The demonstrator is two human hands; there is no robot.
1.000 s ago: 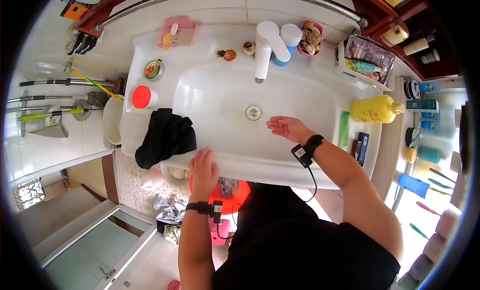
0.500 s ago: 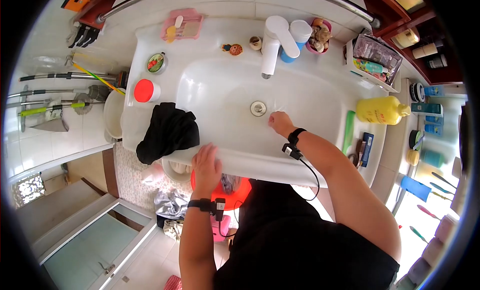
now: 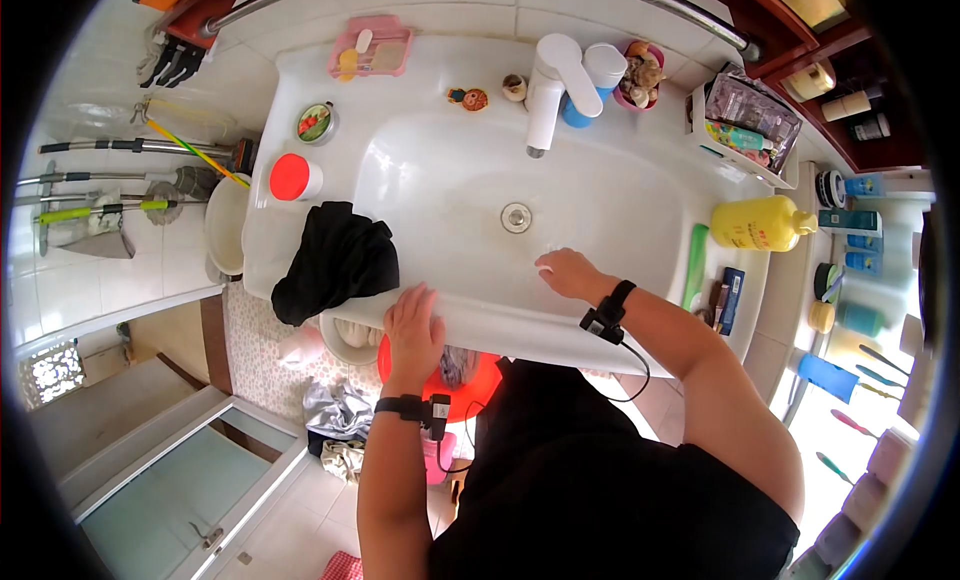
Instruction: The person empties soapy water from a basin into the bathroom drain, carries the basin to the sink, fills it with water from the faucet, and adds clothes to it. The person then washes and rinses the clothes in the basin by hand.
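The right hand point(image 3: 574, 274) is lower in the sink point(image 3: 440, 195) than half a second earlier, farther from the drain point(image 3: 516, 218); its fist is looser. Whether it grips anything or touches the basin cannot be told. The left hand point(image 3: 414, 335) remains flat on the front rim, fingers extended, well apart from the right. One black cloth point(image 3: 335, 265) lies on the rim's left, unmoved. One yellow bottle point(image 3: 752, 224) bears red print, too small to read. Wrist straps point(image 3: 400, 407): two. Faucet point(image 3: 546, 105): one.

White sink point(image 3: 620, 195); black cloth point(image 3: 335, 265); yellow bottle point(image 3: 752, 225); red basin point(image 3: 486, 382); pink dish point(image 3: 401, 64).
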